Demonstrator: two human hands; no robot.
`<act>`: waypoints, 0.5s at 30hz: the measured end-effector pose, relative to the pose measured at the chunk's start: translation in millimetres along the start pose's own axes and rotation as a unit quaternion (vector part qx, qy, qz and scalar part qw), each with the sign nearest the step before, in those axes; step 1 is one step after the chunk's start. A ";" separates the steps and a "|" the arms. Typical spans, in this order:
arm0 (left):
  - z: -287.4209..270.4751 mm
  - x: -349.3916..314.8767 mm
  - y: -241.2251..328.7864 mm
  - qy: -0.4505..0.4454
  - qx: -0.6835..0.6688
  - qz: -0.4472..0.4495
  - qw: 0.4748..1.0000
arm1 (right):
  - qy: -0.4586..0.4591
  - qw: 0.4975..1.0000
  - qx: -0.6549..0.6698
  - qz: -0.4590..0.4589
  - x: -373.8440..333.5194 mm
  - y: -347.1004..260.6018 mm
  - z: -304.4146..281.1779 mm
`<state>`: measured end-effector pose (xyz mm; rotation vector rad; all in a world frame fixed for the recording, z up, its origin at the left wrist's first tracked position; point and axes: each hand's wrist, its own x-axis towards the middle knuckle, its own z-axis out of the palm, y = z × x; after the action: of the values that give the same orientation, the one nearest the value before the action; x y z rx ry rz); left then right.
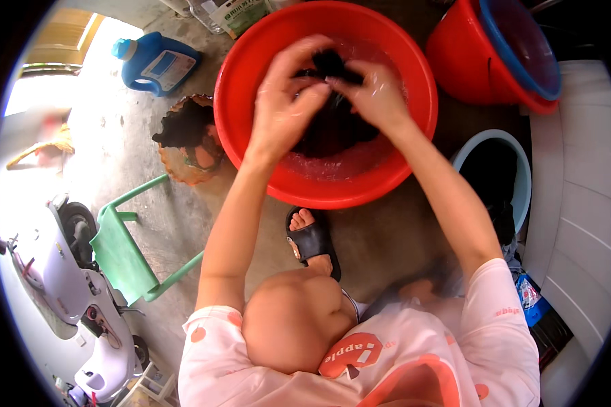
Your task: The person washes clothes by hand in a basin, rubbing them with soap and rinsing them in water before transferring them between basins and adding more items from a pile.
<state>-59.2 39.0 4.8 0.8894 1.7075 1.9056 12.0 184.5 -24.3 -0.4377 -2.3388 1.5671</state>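
A large red basin holds soapy water and a dark, wet piece of black cloth. Over the water, my left hand curls its thumb and fingers around one part of the cloth; its fingertips are slightly blurred. Close beside it, my right hand pinches the same cloth. A bunched bit of the cloth sticks up between the two hands, while the rest hangs into the water. Both hands look wet.
Left of the basin are a blue detergent bottle, a brown ragged-edged stand, a green plastic chair and a pale scooter. To the right stand red buckets and a light blue tub with dark cloth inside.
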 end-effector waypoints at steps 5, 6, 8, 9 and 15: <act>-39.7 -35.1 -87.1 -0.021 0.364 0.015 0.931 | 0.028 0.993 0.014 -0.113 18.4 -110.3 -40.1; -36.4 -44.3 -108.0 -0.019 0.388 -0.003 0.922 | -0.022 0.982 0.050 -0.181 21.7 -137.6 -51.3; -21.5 -36.2 -131.3 0.011 0.368 -0.004 0.930 | 0.000 0.962 0.127 -0.241 20.0 -181.3 -60.9; -11.7 -25.8 -135.9 0.043 0.328 0.008 0.944 | 0.042 0.952 0.183 -0.242 22.6 -191.2 -62.1; -19.2 27.6 -130.5 0.278 -0.232 -0.148 0.920 | 0.069 0.906 0.376 -0.181 32.0 -164.8 -103.5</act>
<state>-105.1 64.0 -119.4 -0.1032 1.4362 2.3235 9.9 224.7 168.7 0.0700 -1.4255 1.9782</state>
